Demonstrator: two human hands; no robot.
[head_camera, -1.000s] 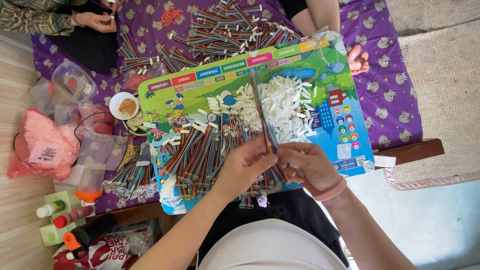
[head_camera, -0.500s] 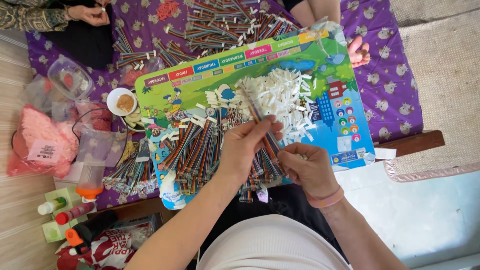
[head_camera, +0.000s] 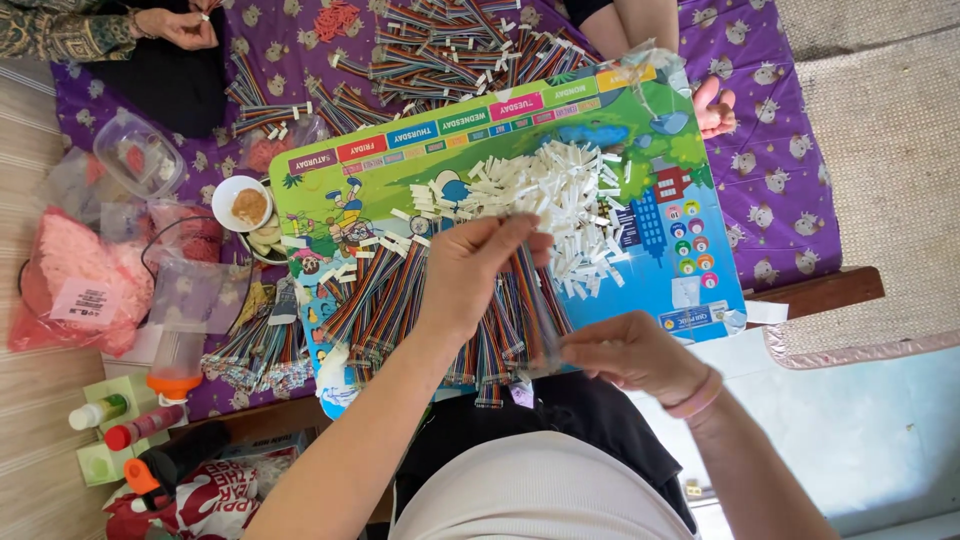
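Holding: left hand (head_camera: 480, 275) pinches one rainbow ribbon cable (head_camera: 528, 300) taut.
Right hand (head_camera: 630, 350): grip closed on its lower end, steadying.
Pile: white plastic connectors (head_camera: 560, 200), twelve o'clock, within reach.

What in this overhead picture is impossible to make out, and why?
- Head view: the left hand hides where its fingers meet the multicoloured ribbon cable.
- The right hand curls over the cable's lower end, so its grip is unclear.
- The white connectors are too small to count.
- The other person's hand is cut by the top edge.
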